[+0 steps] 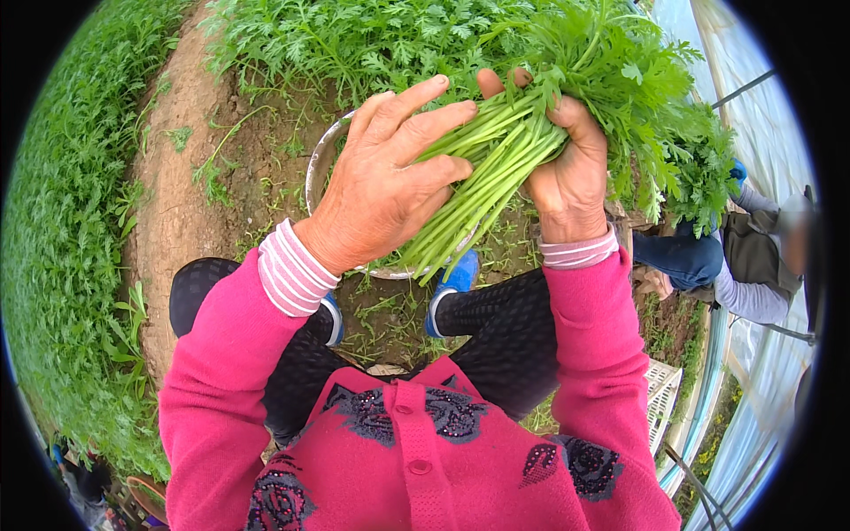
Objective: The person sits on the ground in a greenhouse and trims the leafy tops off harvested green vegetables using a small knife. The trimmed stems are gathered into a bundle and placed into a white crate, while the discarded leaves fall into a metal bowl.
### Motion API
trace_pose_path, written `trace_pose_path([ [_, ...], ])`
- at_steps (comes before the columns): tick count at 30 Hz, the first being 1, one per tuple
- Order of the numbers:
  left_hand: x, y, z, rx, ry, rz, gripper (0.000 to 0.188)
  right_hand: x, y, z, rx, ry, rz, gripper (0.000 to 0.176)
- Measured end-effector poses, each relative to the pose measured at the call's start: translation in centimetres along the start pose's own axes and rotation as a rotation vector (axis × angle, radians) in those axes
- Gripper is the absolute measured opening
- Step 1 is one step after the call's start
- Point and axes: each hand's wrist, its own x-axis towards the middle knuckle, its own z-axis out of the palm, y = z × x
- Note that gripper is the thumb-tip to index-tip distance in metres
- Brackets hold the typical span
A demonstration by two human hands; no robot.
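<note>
A thick bunch of leafy greens (491, 166), which looks like garland chrysanthemum, lies across my right hand (574, 166). That hand grips it where the stems meet the leaves, thumb on the near side. The pale green stems slant down to the left, and the leaves spread to the upper right. My left hand (398, 172) is flat with fingers apart, its fingertips at the stems' left side; its thumb is hidden. Below both hands stands a round basin (311, 176) with a worn whitish rim, mostly covered by the left hand and the bunch.
Dense beds of the same greens (66, 252) grow at the left and ahead (372, 40). Cut bits litter the soil (385, 318) around my blue shoes (458, 275). A person (750, 252) sits at the right beside plastic sheeting (764, 146). A white plastic crate (661, 398) stands nearer me.
</note>
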Motion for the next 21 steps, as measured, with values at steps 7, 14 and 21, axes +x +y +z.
trace_pose_path([
  [7,0.3,0.6,0.1,0.06,0.032,0.015,0.029,-0.2,-0.4,0.5,0.0,0.043,0.0,0.035],
  [14,0.3,0.0,-0.5,-0.041,0.046,-0.051,0.019,-0.3,-0.8,0.1,-0.041,0.027,-0.076,0.034],
  [21,-2.3,-1.9,-2.8,0.321,-0.747,-0.424,0.021,-0.6,-6.1,-1.9,0.04,-0.072,-0.203,0.034],
])
